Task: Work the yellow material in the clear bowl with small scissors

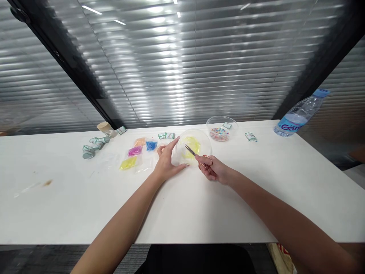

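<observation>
My right hand (213, 167) is closed around the handles of a pair of small scissors (190, 150), whose tips point left over a clear bowl (210, 146). Yellow material (194, 146) lies in the bowl; whether it is liquid or grains I cannot tell. My left hand (167, 163) curves around the bowl's left side, thumb and forefinger spread along its rim. To the left of that hand lie small packets: yellow (128, 163), pink (135, 151), blue (151, 145) and orange (140, 142).
Behind the bowl, to the right, stands another clear bowl (219, 133) of multicoloured bits. Small green-and-white wrapped pieces (167, 136) are scattered about. A water bottle (299, 114) stands at the right edge of the white table (85, 213). A beige cup-like object (105, 127) sits back left, before window blinds.
</observation>
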Motion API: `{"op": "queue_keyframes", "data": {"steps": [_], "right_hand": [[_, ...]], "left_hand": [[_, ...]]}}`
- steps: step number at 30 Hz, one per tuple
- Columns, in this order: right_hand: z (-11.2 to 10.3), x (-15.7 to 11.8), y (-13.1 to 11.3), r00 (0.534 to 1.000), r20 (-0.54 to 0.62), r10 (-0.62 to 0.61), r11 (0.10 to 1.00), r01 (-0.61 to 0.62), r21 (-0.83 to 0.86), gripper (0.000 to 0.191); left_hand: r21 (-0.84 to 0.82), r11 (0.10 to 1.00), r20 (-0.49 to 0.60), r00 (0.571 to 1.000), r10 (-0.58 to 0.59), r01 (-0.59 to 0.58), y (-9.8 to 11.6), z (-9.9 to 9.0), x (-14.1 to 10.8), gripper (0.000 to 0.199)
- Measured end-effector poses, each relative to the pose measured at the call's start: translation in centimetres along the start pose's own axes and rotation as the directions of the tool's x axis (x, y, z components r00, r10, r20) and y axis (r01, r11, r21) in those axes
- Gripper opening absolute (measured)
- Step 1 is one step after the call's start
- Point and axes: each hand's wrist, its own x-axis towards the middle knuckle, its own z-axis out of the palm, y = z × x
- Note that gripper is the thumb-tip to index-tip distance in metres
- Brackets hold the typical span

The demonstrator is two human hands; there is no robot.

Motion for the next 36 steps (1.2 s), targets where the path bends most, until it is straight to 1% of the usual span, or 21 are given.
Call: {"op": "queue_keyframes", "data": {"steps": [6, 11, 15, 20, 24, 28, 32, 36], "right_hand": [[-0.17, -0.03, -0.03, 1.0, 0.005, 0.004, 1.0, -0.004, 0.004, 0.054], [-0.15, -0.07, -0.1, 1.0, 0.003, 0.001, 1.0, -0.001, 0.0, 0.054], [-0.16, -0.07, -0.1, 1.0, 0.009, 0.001, 1.0, -0.001, -0.005, 0.055], [-0.23, -0.04, -0.04, 1.0, 0.011, 0.0, 1.0, 0.0, -0.008, 0.055], [-0.22, -0.06, -0.07, 1.0, 0.007, -0.002, 1.0, 0.002, -0.011, 0.054], [-0.15, -0.14, -0.15, 1.0, 0.004, 0.003, 1.0, -0.003, -0.019, 0.053], [-0.19, -0.34, -0.34, 0.999, 0.021, 0.043, 0.999, -0.042, -0.015, 0.054], [-0.39, -0.54, -0.55, 0.992, 0.055, 0.11, 0.994, -0.109, -0.015, 0.054]], "left_hand": [[-0.022, 1.0, 0.003, 1.0, 0.013, -0.013, 0.39, -0.25, 0.02, 0.098], [0.011, 1.0, 0.035, 0.999, -0.007, 0.006, 0.13, -0.14, -0.14, 0.099], [0.022, 1.0, 0.034, 0.999, -0.007, 0.006, -0.08, -0.01, -0.17, 0.098], [-0.002, 0.999, 0.016, 0.999, 0.037, -0.036, -0.07, -0.04, -0.09, 0.098], [0.011, 0.997, 0.023, 0.997, 0.075, -0.075, 0.06, -0.2, 0.01, 0.096], [0.006, 0.997, 0.022, 0.997, 0.08, -0.08, 0.34, -0.4, 0.12, 0.097], [0.015, 0.998, 0.051, 0.997, 0.053, -0.054, 0.4, -0.42, 0.14, 0.095], [0.029, 0.998, 0.037, 0.998, 0.049, -0.05, 0.17, -0.31, 0.03, 0.095]]}}
